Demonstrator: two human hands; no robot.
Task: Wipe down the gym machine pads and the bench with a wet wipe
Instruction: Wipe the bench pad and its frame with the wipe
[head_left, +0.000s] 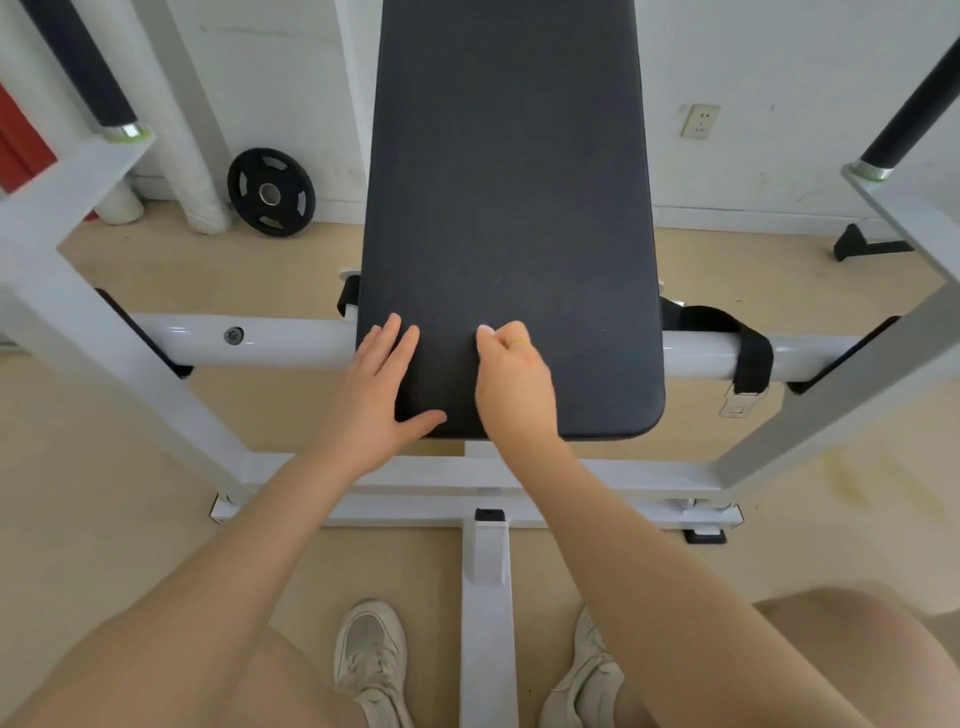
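Note:
A long black padded bench (509, 182) runs away from me in the middle of the view, its near rounded end close to my body. My left hand (379, 384) lies flat and open on the pad's near left corner, fingers spread, thumb along the front edge. My right hand (511, 379) is curled into a fist on the pad just right of the left hand. A small white bit of wet wipe (486, 329) shows at its fingertips; most of the wipe is hidden inside the fist.
The white steel frame (249, 340) crosses under the pad, with slanted uprights at left and right. A black strap with a buckle (750, 353) hangs on the right tube. A black weight plate (271, 192) leans on the wall. My shoes (370, 660) flank the frame's centre leg.

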